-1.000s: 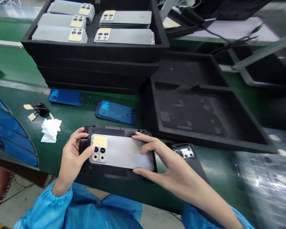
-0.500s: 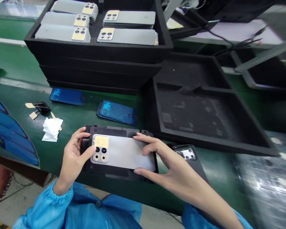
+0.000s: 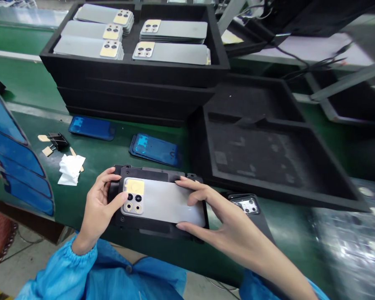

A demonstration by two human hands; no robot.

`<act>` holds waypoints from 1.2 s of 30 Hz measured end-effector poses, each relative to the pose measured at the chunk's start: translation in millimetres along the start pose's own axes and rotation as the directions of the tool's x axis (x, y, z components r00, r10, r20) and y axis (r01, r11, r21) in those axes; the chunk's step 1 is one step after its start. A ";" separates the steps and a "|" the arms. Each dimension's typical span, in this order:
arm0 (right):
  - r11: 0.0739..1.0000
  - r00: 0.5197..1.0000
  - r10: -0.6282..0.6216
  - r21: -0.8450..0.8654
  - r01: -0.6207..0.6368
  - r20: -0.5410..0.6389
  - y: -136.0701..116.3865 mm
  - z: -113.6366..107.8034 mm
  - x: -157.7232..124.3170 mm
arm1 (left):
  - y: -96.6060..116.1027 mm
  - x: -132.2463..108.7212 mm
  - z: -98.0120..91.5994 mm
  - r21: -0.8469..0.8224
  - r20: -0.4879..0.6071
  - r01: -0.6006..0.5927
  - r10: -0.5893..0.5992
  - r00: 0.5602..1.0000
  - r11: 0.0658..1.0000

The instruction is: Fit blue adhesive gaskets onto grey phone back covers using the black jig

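Note:
A silver phone back cover (image 3: 164, 203) lies in a black fixture (image 3: 154, 234) at the front of the green bench. Its camera block, with a cream film patch, faces up on the left. My left hand (image 3: 96, 204) grips the fixture's left end, the thumb resting on the cover beside the lens rings. Across the cover's right part spans my right hand (image 3: 220, 214), thumb at the lower edge and fingers at the upper edge. Whether the cover sits fully down in the fixture, I cannot tell.
Behind stands a black foam tray (image 3: 137, 77) with stacks of silver covers. Another black tray (image 3: 259, 158) lies to the right. Blue film-covered panels (image 3: 154, 149), a white tissue (image 3: 70, 168) and a binder clip (image 3: 58, 141) are on the bench. A dark phone part (image 3: 248, 205) lies by my right wrist.
The whole view has shifted slightly, so things appear a little lower and further right. Both hands keep the same hold on the fixture and cover.

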State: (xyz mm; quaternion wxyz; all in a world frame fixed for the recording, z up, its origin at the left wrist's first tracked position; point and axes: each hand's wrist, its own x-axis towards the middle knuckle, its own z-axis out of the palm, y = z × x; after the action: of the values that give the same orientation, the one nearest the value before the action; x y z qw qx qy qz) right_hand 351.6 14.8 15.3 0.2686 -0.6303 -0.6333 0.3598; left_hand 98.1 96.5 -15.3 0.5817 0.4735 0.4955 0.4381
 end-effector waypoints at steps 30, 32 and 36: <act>0.985 0.996 -0.066 -0.158 0.074 0.052 7.5 5.5 -2.5 | 1.2 1.5 -1.5 0.124 0.050 -0.061 0.055 0.997 0.990; 0.962 0.993 -0.077 -0.256 0.097 0.086 10.8 11.3 -4.6 | 1.4 1.1 -2.2 0.130 0.057 -0.057 0.050 0.997 0.990; 0.887 0.991 -0.129 -0.443 0.128 0.027 11.4 27.2 -6.4 | 3.0 1.7 -2.1 0.154 0.059 -0.059 0.051 0.997 0.986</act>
State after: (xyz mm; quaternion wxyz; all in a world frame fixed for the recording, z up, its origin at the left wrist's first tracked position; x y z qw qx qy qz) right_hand 337.3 4.7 -9.3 0.1419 -0.6322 -0.7385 0.1864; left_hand 96.0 98.9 -12.7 0.5440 0.5426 0.4987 0.4011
